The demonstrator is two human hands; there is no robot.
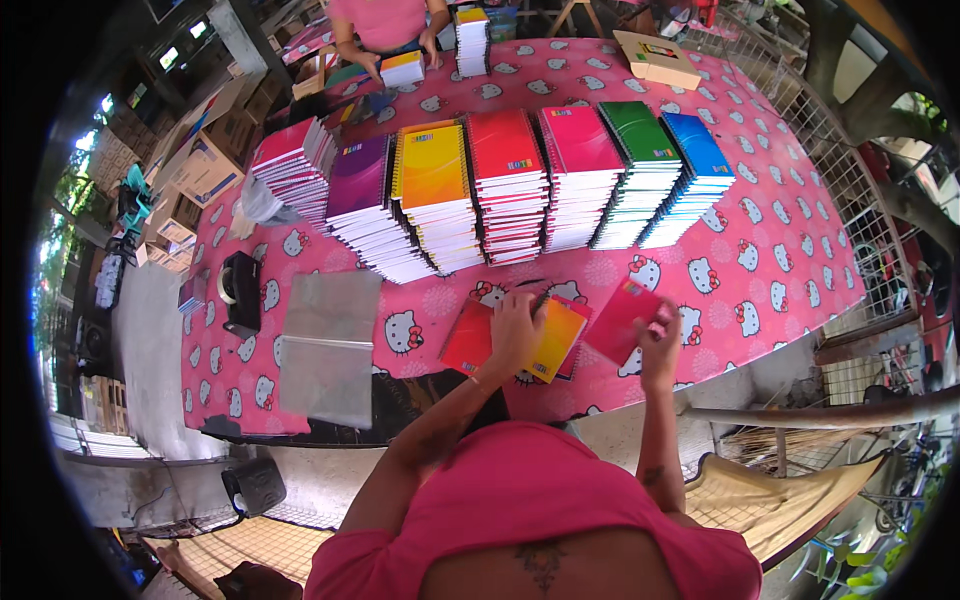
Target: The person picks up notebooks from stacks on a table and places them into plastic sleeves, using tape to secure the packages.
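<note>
My right hand (pixel 659 335) grips a pink spiral notebook (pixel 622 318) by its right side, tilted just above the tablecloth. My left hand (pixel 517 332) is bent over a yellow spiral notebook (pixel 559 338), its fingers closed at the wire-bound edge. Left of that hand a red notebook (pixel 468 338) lies fanned out, partly covered by it. Another pink notebook (pixel 570 291) peeks out from under the yellow one. Beyond my hands stand tall notebook stacks: purple (pixel 358 175), yellow (pixel 433 165), red (pixel 504 143), pink (pixel 577 140), green (pixel 640 132) and blue (pixel 697 145).
Clear plastic bags (pixel 330 345) lie at the near left, beside a black tape dispenser (pixel 240 293). One more notebook pile (pixel 290 150) leans at the left end of the row. Across the table a person (pixel 385 25) handles notebooks near an open cardboard box (pixel 657 60).
</note>
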